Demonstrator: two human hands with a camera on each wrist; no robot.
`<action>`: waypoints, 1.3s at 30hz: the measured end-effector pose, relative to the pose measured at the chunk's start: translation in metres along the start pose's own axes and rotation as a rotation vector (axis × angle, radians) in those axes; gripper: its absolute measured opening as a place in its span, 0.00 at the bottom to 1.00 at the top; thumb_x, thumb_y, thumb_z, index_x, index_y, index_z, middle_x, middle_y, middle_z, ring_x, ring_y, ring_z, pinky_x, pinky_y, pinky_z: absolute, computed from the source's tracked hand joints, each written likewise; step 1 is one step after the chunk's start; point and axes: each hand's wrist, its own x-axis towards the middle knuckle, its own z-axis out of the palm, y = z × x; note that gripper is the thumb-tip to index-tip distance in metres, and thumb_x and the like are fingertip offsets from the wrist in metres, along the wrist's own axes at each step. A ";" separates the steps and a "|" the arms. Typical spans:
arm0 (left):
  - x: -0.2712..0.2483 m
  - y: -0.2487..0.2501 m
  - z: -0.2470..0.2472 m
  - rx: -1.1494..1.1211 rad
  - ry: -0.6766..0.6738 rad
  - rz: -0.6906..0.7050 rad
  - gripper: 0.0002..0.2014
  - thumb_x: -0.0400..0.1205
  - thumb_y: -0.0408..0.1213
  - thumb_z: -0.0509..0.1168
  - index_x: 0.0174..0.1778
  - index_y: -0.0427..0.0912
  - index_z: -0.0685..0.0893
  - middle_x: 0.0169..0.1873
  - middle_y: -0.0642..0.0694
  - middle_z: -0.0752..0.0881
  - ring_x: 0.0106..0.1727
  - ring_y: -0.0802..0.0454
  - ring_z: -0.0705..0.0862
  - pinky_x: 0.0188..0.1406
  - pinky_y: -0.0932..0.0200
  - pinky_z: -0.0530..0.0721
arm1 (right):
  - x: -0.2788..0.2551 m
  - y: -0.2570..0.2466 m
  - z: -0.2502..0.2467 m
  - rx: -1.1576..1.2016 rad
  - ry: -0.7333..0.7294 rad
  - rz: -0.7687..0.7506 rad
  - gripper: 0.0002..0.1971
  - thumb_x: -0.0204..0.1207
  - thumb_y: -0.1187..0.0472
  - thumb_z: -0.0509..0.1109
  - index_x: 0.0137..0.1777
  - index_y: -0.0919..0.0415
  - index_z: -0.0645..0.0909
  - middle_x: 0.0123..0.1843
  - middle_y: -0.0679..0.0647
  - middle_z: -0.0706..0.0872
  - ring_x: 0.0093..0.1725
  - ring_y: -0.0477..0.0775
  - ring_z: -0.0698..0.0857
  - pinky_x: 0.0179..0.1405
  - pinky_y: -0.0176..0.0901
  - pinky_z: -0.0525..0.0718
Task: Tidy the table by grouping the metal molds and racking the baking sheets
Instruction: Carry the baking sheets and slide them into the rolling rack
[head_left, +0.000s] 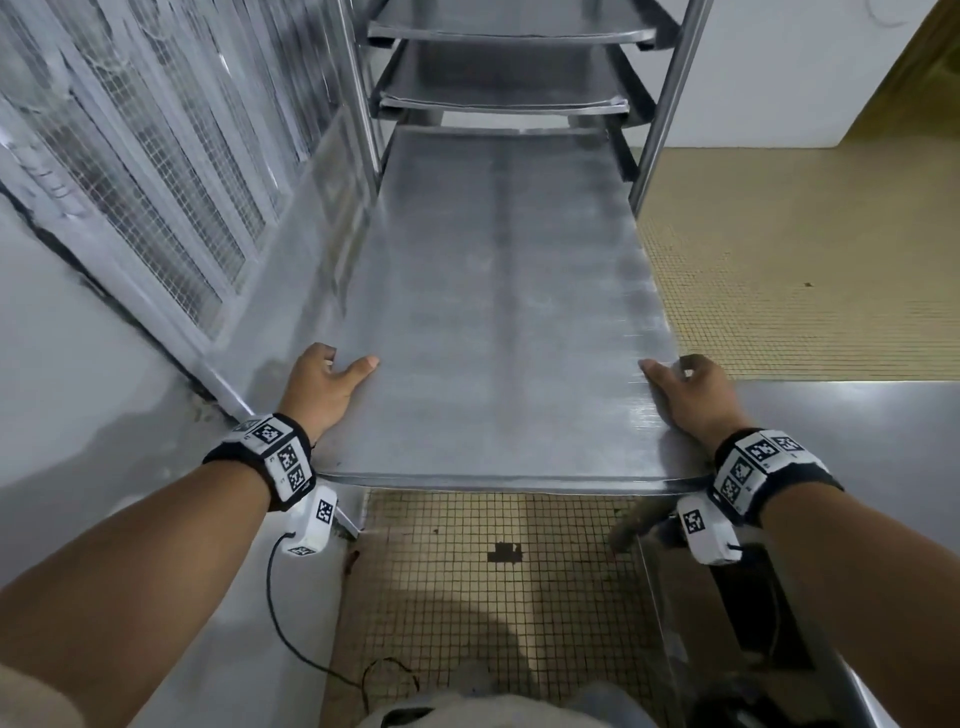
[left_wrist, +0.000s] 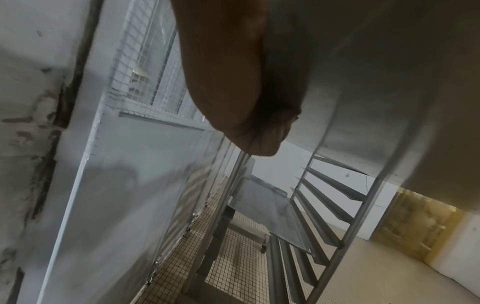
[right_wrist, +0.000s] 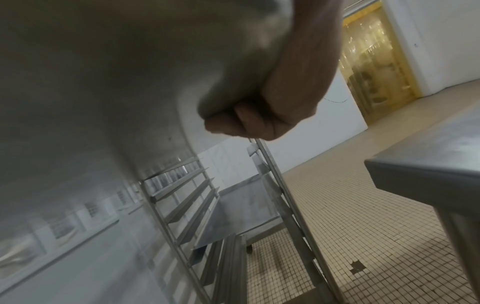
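A person stands facing a tall metal rack (head_left: 670, 93) and holds one large baking sheet (head_left: 498, 312) level in front of them, its far end already between the rack's uprights. The left hand (head_left: 324, 384) grips the sheet's left edge near the close corner, thumb lying flat on top and fingers curled underneath. The right hand (head_left: 685, 389) grips the right edge in the same way, thumb on top; the right wrist view shows its fingers (right_wrist: 241, 121) folded under the rim. Both hands are clamped on the sheet.

Two more baking sheets (head_left: 504, 98) sit on higher rails of the rack, one above the other (each pushed in deeper than the held sheet). In the wrist views, angled side rails (left_wrist: 335, 185) run down the rack below the held sheet, and another flat sheet (right_wrist: 241, 207) rests lower down.

To the left is a pale wall with mesh-covered windows (head_left: 156, 156). To the right, the corner of a steel tabletop (right_wrist: 428, 164) stands near the rack. The floor (head_left: 805, 249) is small yellowish tile.
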 end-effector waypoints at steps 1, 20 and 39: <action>0.005 -0.001 0.002 0.007 -0.001 0.006 0.30 0.78 0.52 0.76 0.66 0.33 0.78 0.56 0.42 0.80 0.58 0.44 0.80 0.56 0.56 0.75 | 0.004 0.000 0.004 -0.006 0.002 0.006 0.33 0.76 0.35 0.72 0.64 0.65 0.80 0.53 0.57 0.88 0.53 0.58 0.86 0.57 0.47 0.81; 0.094 0.015 0.046 0.001 -0.005 0.013 0.19 0.80 0.48 0.75 0.57 0.43 0.76 0.54 0.46 0.79 0.55 0.49 0.79 0.53 0.58 0.72 | 0.089 -0.025 0.031 -0.010 0.023 0.058 0.40 0.75 0.30 0.69 0.74 0.63 0.75 0.68 0.61 0.85 0.66 0.64 0.84 0.66 0.56 0.81; 0.211 0.053 0.056 0.039 -0.078 -0.062 0.49 0.66 0.76 0.71 0.71 0.38 0.78 0.65 0.41 0.85 0.62 0.41 0.86 0.65 0.39 0.85 | 0.187 -0.084 0.022 0.004 -0.006 0.011 0.30 0.79 0.38 0.72 0.66 0.65 0.80 0.54 0.55 0.85 0.54 0.58 0.84 0.54 0.49 0.80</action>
